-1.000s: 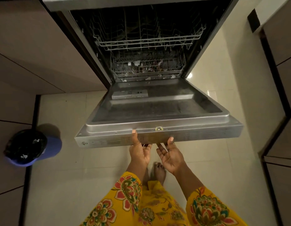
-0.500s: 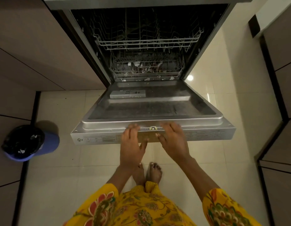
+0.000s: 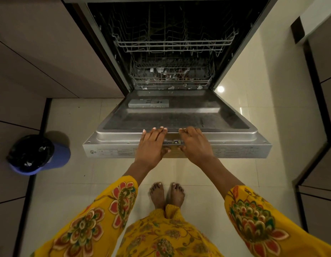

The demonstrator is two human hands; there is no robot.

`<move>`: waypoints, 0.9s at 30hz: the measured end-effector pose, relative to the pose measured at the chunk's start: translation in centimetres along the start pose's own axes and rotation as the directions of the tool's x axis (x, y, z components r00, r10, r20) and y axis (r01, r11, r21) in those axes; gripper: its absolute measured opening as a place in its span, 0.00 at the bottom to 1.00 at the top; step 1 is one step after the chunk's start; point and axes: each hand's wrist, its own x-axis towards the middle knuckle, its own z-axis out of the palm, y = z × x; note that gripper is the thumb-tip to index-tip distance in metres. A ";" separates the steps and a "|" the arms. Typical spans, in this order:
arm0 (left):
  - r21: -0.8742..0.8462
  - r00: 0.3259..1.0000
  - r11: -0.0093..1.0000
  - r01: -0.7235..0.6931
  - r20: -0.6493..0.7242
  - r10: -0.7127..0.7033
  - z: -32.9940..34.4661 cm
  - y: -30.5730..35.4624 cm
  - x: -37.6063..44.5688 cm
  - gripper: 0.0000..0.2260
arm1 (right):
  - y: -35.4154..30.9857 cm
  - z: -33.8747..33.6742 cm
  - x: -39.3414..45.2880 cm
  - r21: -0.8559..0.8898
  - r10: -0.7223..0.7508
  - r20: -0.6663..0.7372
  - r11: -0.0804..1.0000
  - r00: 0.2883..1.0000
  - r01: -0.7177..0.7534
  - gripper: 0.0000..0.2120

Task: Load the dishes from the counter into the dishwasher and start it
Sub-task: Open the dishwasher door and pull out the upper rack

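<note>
While the door (image 3: 176, 115) hangs lowered almost flat in front of me, I see its inner face as dull, speckled steel with a raised rectangular panel and a small grey detergent box (image 3: 148, 103) near the hinge. My left hand (image 3: 151, 147) and right hand (image 3: 196, 145) lie side by side on the door's near edge, palms down, fingers straight over the rounded lip and thumbs tucked against the front face; neither curls round anything. A small brass latch (image 3: 176, 142) sits between them. Beyond the hands the dishwasher (image 3: 170, 43) gapes open, dark inside, with two racks of thin white wire: the upper rack (image 3: 172, 46) looks bare, the lower rack (image 3: 172, 77) holds pale and reddish scraps I cannot identify. The tub's top is cut off by the frame edge, and its depths are too dark to read. Smooth matte cabinets (image 3: 40, 52) flank it. On glossy cream tiles at left stands a round blue bin (image 3: 37, 154) lined with a black bag. Yellow floral sleeves (image 3: 98, 217) cover my forearms, and bare feet (image 3: 166, 194) stand below the door.
</note>
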 end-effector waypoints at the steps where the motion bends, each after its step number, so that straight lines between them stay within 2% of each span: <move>1: 0.012 1.000 1.000 -0.007 -0.003 0.007 -0.1 0.0 0.1 0.32 | 0.0 0.0 0.1 0.005 -0.003 -0.001 1.000 1.000 0.003 0.26; 10: 0.123 0.999 0.992 -0.004 0.039 -0.001 2.9 0.6 -1.4 0.30 | -0.3 3.1 -1.2 -0.033 0.006 0.020 0.999 1.000 -0.006 0.22; 17: 0.181 0.976 0.983 -0.018 0.215 -0.022 7.6 0.8 -3.1 0.32 | -0.4 7.5 -2.9 -0.032 0.011 0.149 0.999 0.989 -0.007 0.23; 22: 0.180 0.930 0.982 -0.059 0.367 -0.011 11.8 0.3 -4.2 0.32 | 0.9 12.5 -4.5 -0.005 -0.001 0.204 1.000 0.979 0.002 0.34; 27: 0.147 0.905 0.974 -0.172 0.414 0.098 16.5 -1.1 -4.6 0.35 | 1.6 17.6 -5.5 -0.035 -0.018 0.290 0.999 0.957 0.030 0.32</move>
